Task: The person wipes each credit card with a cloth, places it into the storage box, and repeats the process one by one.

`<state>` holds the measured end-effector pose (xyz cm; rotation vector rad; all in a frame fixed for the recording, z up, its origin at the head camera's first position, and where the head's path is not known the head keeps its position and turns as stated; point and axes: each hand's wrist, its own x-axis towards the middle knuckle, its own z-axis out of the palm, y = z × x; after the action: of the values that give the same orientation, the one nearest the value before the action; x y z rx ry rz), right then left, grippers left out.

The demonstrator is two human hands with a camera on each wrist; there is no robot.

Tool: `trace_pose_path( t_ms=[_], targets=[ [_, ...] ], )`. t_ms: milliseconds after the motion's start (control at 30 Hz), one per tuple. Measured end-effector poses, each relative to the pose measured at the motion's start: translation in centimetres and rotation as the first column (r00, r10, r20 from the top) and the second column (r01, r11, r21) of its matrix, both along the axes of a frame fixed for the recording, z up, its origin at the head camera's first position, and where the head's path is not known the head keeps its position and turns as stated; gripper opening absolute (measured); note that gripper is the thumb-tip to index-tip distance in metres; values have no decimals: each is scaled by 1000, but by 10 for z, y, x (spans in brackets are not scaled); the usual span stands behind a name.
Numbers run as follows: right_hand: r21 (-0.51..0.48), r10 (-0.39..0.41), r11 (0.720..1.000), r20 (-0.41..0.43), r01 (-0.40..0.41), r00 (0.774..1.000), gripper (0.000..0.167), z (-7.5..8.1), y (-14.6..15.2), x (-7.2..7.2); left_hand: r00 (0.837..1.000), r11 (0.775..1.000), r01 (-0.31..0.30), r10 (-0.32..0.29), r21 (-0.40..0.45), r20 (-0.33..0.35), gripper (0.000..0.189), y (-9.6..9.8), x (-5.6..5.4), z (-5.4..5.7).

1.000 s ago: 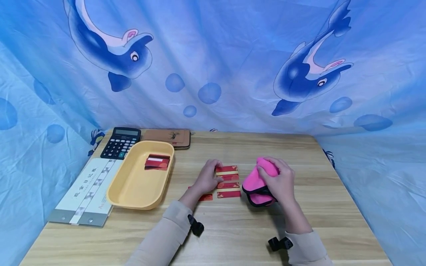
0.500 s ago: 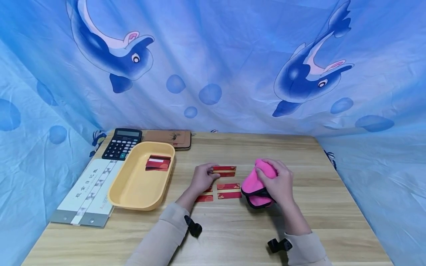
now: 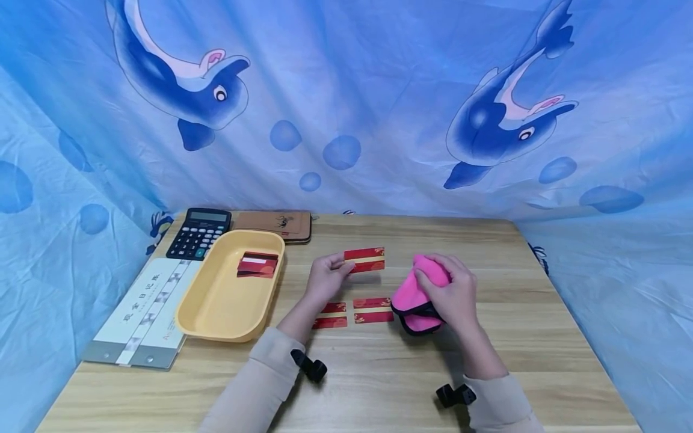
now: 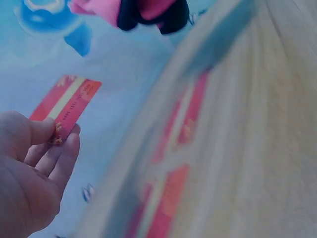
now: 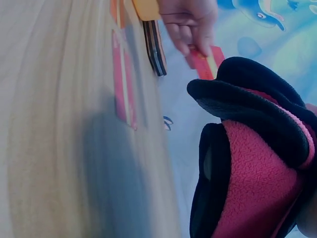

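My left hand pinches a red card with a gold stripe by its left end, thumb on the near face, raised above the table. In the left wrist view the card shows a row of printed digits. My right hand grips a folded pink fleecy cloth with black edging, bunched at the top, its lower folds hanging apart. Two more red cards lie on the table below the left hand: one in full view, the other partly covered by the left forearm.
A yellow tray at the left holds a small pile of red cards. Around it are a calculator, a brown wallet and a white-and-grey ledger. A blue dolphin curtain hangs behind the table.
My left hand has picked a red card up from the upper row and lifted it off the table, drawing slightly left. The right hand keeps its grip on the pink cloth, almost still.
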<state>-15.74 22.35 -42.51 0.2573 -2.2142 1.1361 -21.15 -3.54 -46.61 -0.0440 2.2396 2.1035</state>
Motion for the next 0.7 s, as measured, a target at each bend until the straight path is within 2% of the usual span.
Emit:
trace_pose_path(
  t_ms=[133, 300, 400, 533, 700],
  targets=[
    [8, 2, 1000, -31, -2, 1000, 35, 6, -1, -1, 999, 994, 48, -47, 98, -7, 33, 1, 5, 21],
    [13, 15, 1000, -93, -14, 996, 35, 13, -6, -3, 993, 985, 120, -117, 126, -35, 41, 1, 11, 42],
    [21, 48, 999, -125, -46, 991, 36, 18, -11, -5, 981, 976, 188, -181, 111, -70, 40, 1, 15, 49],
    [38, 84, 996, -151, -79, 985, 35, 24, -19, -7, 958, 956, 275, -263, 101, -118, 40, 3, 21, 56],
    [94, 53, 995, -206, -35, 977, 34, 27, -32, -8, 933, 940, 333, -318, 73, -168, 39, 7, 29, 60]
  ],
)
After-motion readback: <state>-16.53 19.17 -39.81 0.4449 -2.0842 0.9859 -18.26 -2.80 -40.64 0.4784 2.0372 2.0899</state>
